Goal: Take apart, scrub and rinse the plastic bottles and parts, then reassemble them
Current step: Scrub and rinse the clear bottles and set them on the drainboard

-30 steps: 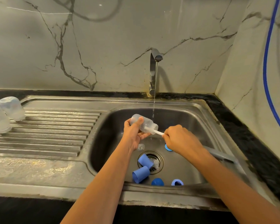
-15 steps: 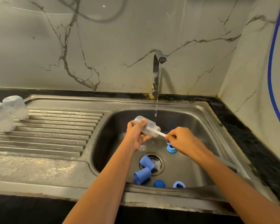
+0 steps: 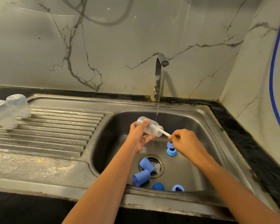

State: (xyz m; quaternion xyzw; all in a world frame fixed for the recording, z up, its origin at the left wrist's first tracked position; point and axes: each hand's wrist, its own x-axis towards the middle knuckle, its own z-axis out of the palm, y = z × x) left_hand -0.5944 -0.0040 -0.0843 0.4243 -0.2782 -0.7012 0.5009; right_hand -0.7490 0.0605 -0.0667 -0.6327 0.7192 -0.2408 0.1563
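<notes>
Head view: below the tap, a clear bottle is gripped sideways in the left hand, mouth turned toward the brush handle pinched by the right hand, presumably so its inside is scrubbed.

I see a steel tap on the far side of the sink, running a thin stream. The ribbed drainboard lies left. A blue cord runs down the right wall above the black counter.
</notes>
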